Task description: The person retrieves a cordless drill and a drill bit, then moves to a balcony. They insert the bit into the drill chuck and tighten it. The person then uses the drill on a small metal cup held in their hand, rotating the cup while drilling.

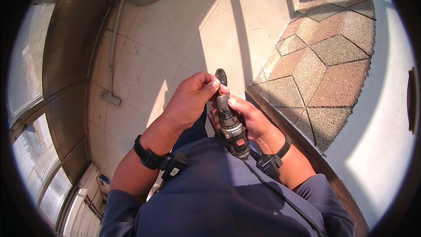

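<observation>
A black and grey power drill (232,131) with red accents stands in front of my body, its chuck (223,102) pointing away from me. My right hand (254,120) is closed round the drill's front, with the thumb beside the chuck. At the chuck's mouth, my left hand (193,94) pinches a thin drill bit (219,91) between thumb and forefinger. The bit's lower end sits at the chuck's opening; how deep it goes I cannot tell. The drill's handle is mostly hidden under its body and my right hand.
A black cable (285,197) runs across my dark shirt. Past my hands is a black shoe (221,77) on the pale tiled floor (158,52). Leftward lie a pale hose with a flat head (110,98) and windowed panels (66,39); rightward, a patterned carpet-like surface (324,61) with a dark edge.
</observation>
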Motion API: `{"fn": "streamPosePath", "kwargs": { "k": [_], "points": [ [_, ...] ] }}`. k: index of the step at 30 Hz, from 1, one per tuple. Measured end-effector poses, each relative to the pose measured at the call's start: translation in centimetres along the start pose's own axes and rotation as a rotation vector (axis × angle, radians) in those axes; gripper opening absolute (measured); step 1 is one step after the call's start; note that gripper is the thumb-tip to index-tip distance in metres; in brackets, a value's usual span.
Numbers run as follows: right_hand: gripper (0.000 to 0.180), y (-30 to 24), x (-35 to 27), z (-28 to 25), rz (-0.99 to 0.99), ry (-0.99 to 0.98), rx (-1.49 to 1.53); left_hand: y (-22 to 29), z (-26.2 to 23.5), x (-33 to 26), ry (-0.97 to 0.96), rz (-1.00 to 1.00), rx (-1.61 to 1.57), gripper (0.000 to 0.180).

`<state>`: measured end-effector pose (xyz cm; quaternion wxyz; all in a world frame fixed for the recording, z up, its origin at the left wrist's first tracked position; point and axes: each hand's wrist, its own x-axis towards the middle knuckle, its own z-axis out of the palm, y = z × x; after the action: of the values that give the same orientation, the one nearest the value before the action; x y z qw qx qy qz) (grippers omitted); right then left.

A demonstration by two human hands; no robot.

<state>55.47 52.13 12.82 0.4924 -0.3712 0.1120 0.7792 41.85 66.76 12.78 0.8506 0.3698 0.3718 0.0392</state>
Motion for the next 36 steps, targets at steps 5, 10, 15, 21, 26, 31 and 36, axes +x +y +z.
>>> {"fn": "streamPosePath", "kwargs": {
  "k": [5,10,15,21,26,31,36],
  "points": [
    [0.04,-0.2,0.2,0.3,-0.053,-0.044,-0.201,0.1,0.0,-0.1,-0.012,0.018,-0.013,0.015],
    [0.04,-0.2,0.0,0.4,-0.02,0.01,-0.059,0.3,-0.1,0.0,-0.004,-0.013,0.011,0.016],
    [0.046,-0.1,0.5,0.5,-0.053,-0.071,-0.196,0.3,-0.1,0.0,-0.005,0.006,0.003,0.016],
    [0.047,-0.3,0.3,0.6,0.001,-0.017,-0.004,0.6,-0.4,-0.1,-0.003,-0.015,0.001,0.016],
    [0.045,0.0,0.6,0.9,-0.08,-0.032,-0.188,0.4,-0.1,-0.1,0.001,0.013,-0.022,0.016],
    [0.047,-0.3,0.3,1.0,0.008,-0.016,0.073,0.7,-0.4,0.0,0.009,-0.006,0.012,0.017],
    [0.049,-0.1,0.5,1.3,-0.072,-0.019,-0.128,0.7,-0.3,-0.2,0.008,0.011,-0.002,0.017]
  ]
}}
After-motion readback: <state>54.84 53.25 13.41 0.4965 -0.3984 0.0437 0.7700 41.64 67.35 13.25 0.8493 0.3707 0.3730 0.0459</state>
